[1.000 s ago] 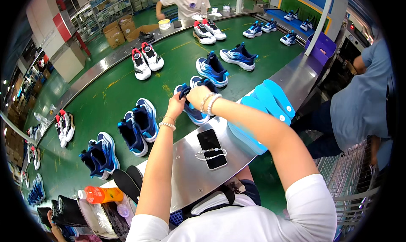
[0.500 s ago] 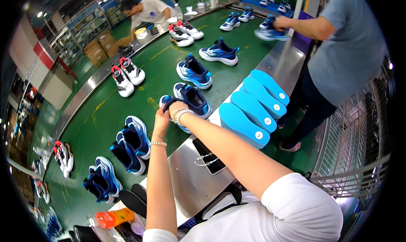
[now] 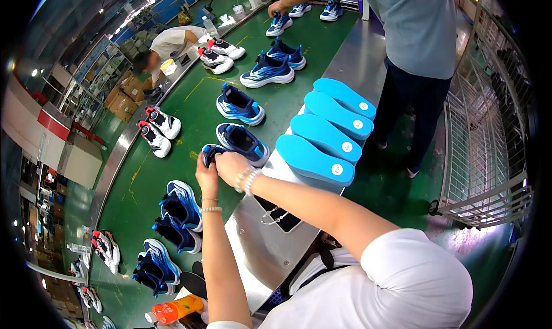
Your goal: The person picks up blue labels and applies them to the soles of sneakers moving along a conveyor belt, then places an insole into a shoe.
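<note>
A dark blue sneaker [image 3: 211, 152] is between my two hands at the near side of the green belt, its toe end mostly hidden by them. My left hand [image 3: 207, 178] is closed round its near left side. At the shoe's opening, my right hand [image 3: 233, 167] has its fingers curled, the tips out of sight. Just beyond stands another blue sneaker [image 3: 244, 144], with a similar single sneaker [image 3: 240, 106] behind it. To my right, several bright blue insoles [image 3: 313, 161] lie in a row on a white surface, each with a round white sticker.
Blue sneaker pairs [image 3: 183, 211] and white-and-red sneakers [image 3: 158, 131] stand on the green belt [image 3: 126, 214]. A phone [image 3: 282, 217] lies on the metal ledge [image 3: 244, 234] before me, an orange drink bottle [image 3: 175, 310] lower left. A co-worker [image 3: 408, 30] stands right, beside a wire cart [image 3: 483, 168].
The view has shifted. The co-worker on the right has moved and now reaches to a sneaker on the belt. The person across bends lower. My hands stay on the sneaker.
</note>
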`<move>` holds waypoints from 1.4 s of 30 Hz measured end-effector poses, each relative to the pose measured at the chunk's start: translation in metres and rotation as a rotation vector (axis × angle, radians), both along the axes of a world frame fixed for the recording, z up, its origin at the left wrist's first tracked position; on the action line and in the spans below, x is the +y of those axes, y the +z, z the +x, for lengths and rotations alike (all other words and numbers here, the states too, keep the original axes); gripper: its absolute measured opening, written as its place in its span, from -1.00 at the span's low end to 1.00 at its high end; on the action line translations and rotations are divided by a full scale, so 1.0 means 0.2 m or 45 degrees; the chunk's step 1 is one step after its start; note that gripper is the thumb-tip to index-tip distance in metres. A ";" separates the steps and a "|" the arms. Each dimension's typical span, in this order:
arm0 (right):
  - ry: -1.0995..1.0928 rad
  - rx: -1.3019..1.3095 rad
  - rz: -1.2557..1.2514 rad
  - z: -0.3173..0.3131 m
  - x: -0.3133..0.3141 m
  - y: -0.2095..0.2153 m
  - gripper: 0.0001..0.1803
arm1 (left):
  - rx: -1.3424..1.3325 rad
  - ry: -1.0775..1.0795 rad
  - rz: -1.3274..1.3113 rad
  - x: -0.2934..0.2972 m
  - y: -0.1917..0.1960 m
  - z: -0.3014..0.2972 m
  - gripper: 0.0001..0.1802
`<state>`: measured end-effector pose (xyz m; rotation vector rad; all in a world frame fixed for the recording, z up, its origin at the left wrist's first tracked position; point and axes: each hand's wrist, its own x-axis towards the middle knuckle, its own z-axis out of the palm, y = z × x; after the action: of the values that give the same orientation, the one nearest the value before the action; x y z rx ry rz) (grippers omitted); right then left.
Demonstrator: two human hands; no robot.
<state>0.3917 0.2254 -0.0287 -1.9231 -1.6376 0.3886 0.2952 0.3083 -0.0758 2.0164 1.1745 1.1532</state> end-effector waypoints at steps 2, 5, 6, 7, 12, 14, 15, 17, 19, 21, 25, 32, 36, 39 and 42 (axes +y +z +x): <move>-0.155 0.002 0.310 0.07 -0.16 -0.07 -0.73 | 0.221 0.219 0.756 -0.09 0.03 0.07 -0.65; -0.073 0.044 0.539 0.12 -0.31 -0.20 -0.76 | 0.276 0.028 0.354 -0.20 0.14 0.15 -0.81; -0.083 0.105 0.561 0.12 -0.32 -0.21 -0.76 | 0.547 -0.010 0.265 -0.17 0.15 0.17 -0.81; -0.095 0.171 0.566 0.13 -0.34 -0.21 -0.76 | 0.820 -0.054 0.155 -0.17 0.17 0.24 -0.80; -0.048 0.149 0.450 0.10 -0.28 -0.16 -0.83 | 1.714 -0.423 -0.327 0.23 -0.12 0.25 -0.74; -0.088 0.098 0.446 0.12 -0.27 -0.18 -0.85 | 1.655 -0.352 -0.297 0.25 -0.14 0.30 -0.74; -0.107 0.085 0.432 0.13 -0.27 -0.19 -0.86 | 1.628 -0.320 -0.288 0.25 -0.14 0.32 -0.74; -0.136 0.052 0.406 0.13 -0.26 -0.21 -0.87 | 1.568 -0.253 -0.277 0.21 -0.15 0.33 -0.74; -0.167 0.023 0.389 0.13 -0.25 -0.20 -0.88 | 1.501 -0.141 -0.217 0.16 -0.14 0.33 -0.74; -0.125 0.046 0.406 0.14 -0.27 -0.21 -0.87 | 1.418 -0.019 -0.145 0.10 -0.13 0.34 -0.73; -0.118 0.048 0.349 0.13 -0.27 -0.22 -0.87 | 1.287 0.148 -0.046 0.05 -0.15 0.35 -0.73; 0.032 -0.032 0.087 0.17 -0.38 -0.06 -0.72 | 1.284 0.207 -0.192 0.16 -0.26 0.32 -0.62; -0.067 0.204 -0.074 0.39 -0.68 0.21 -0.51 | 1.466 0.085 -0.143 0.10 -0.21 0.28 -0.60; -0.357 0.047 0.243 0.69 -0.85 0.17 -0.32 | 1.622 -0.148 0.019 0.08 -0.19 0.25 -0.60; -0.590 -0.236 0.058 0.90 -0.93 0.12 -0.35 | 1.728 -0.385 -0.163 -0.01 -0.03 0.31 -0.61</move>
<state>0.5724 0.0403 -0.0039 -2.2749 -1.2346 -0.0142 0.3572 0.3064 -0.0812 2.7152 1.2921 -0.6213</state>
